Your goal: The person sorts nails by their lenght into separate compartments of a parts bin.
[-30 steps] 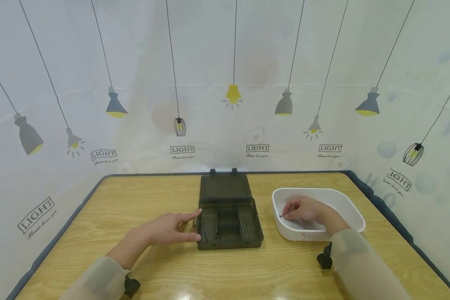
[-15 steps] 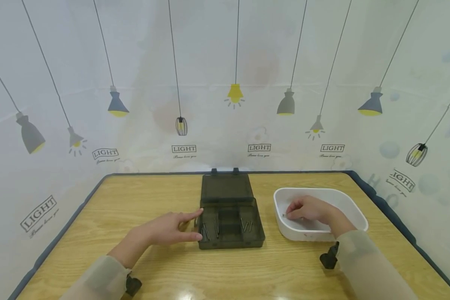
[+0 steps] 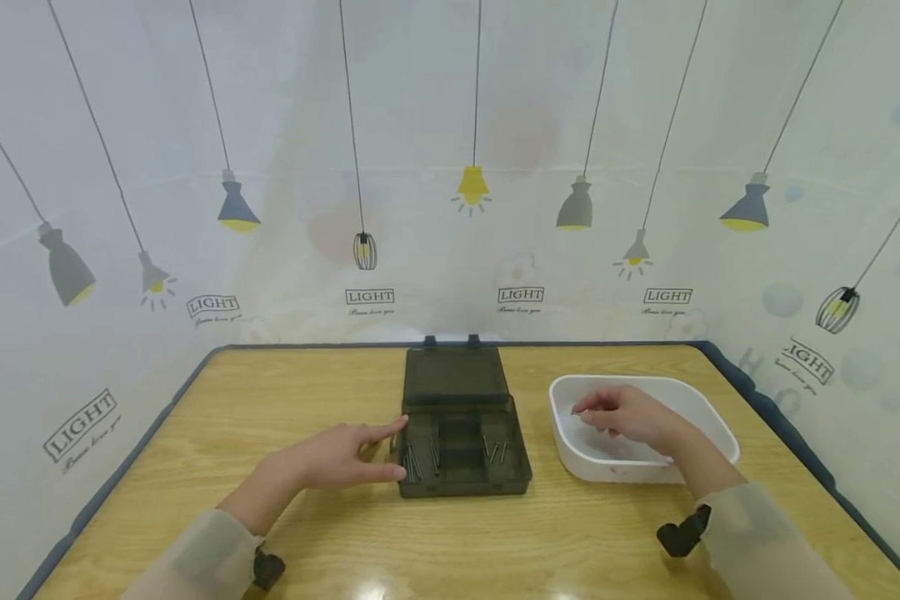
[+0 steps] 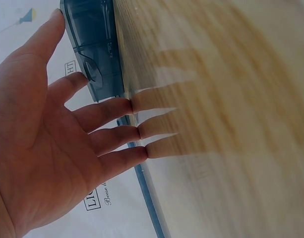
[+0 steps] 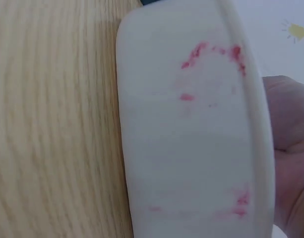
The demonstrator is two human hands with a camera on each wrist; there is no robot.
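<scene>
A dark translucent compartment box point(image 3: 465, 487) lies with its lid point(image 3: 456, 371) folded back. Several thin metal screws point(image 3: 412, 462) lie in its left compartments and several more screws point(image 3: 495, 450) toward the right. My left hand point(image 3: 330, 458) has its fingers spread, forefinger and thumb touching the box's left side; the left wrist view shows this left hand point(image 4: 57, 129) palm-on beside the box point(image 4: 94, 44). My right hand point(image 3: 633, 417), above the white tub point(image 3: 645, 472), pinches a small screw at its fingertips, only a dark tip showing. In the right wrist view the tub's wall point(image 5: 191, 134) hides its fingers.
Both the box and the tub stand on a wood-grain table point(image 3: 330, 542). A white curtain point(image 3: 420, 125) printed with hanging lamps surrounds the table on the far side and both flanks. Red smudges point(image 5: 236, 54) mark the tub's outside.
My right hand has risen from the tub's floor with the screw in its fingertips, its wrist turning a little. The left hand has stayed at the box's side.
</scene>
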